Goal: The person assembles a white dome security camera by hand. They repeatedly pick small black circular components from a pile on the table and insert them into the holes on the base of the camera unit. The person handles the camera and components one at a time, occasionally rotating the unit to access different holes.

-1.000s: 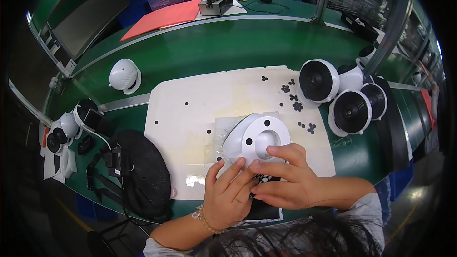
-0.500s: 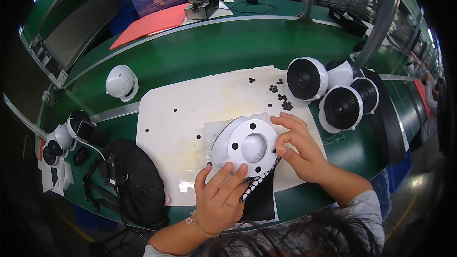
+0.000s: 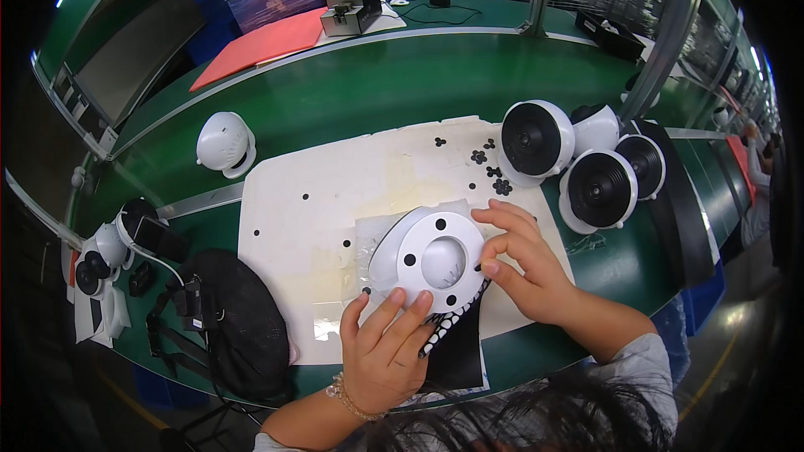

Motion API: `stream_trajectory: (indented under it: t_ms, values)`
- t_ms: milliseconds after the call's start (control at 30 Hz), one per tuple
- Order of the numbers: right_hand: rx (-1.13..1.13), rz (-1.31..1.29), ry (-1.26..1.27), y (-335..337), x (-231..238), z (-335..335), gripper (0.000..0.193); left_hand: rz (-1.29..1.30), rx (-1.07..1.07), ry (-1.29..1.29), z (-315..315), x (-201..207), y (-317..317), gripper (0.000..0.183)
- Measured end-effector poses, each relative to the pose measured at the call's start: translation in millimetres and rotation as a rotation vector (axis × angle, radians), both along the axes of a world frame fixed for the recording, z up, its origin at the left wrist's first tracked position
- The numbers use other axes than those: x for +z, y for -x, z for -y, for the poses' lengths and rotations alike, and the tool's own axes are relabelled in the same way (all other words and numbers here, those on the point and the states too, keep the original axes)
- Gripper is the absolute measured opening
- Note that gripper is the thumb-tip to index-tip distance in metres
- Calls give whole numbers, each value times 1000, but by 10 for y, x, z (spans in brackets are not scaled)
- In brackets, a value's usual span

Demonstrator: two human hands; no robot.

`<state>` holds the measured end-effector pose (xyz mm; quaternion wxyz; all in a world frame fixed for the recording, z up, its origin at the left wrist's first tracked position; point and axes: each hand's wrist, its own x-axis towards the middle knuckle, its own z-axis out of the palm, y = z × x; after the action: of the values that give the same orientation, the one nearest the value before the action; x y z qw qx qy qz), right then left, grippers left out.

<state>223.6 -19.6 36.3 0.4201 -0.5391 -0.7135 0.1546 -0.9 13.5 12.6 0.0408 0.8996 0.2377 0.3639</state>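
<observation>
A white rounded device with a flat ring base [image 3: 416, 289] lies base up in front of me, on a translucent foam sheet [image 3: 363, 234]. Several round black pads [image 3: 440, 224] sit on the ring. My left hand [image 3: 388, 343] grips the device's near edge, fingertips on the ring. At the ring's right edge, my right hand [image 3: 528, 272] pinches a small black pad [image 3: 478, 268] between thumb and index finger. Beneath the device, a black sheet with white round gaps [image 3: 444, 328] sticks out toward me.
Several white devices with black round fronts [image 3: 595, 191] stand at the right. Another white device [image 3: 226, 144] is at back left. Loose black pads [image 3: 502, 187] dot the pale mat [image 3: 293, 285]. A black mesh bag [image 3: 234, 318] with cables lies left. Metal posts [image 3: 670, 42] rise behind.
The white device at back left has shifted slightly to the right. My hands and the device in front of me stay nearly the same; the whole view has shifted a little.
</observation>
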Motion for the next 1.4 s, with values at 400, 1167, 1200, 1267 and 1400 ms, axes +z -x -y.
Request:
stream_trajectory:
  t_ms: [400,1167,1200,1267,1400]
  values:
    - [-111,-223,64,12,-24,34,37,-21,-12,9,2,46,16,20]
    - [-393,1229,218,73,-560,-2695,16,445,-17,863,75,-144,752,20]
    - [-390,1242,376,256,-458,-2723,17,433,-31,840,87,-161,777,20]
    - [-235,1095,243,614,-343,-2769,20,405,-84,786,95,-196,795,20]
    - [168,712,0,1352,-496,-2951,39,353,-63,767,109,-210,810,23]
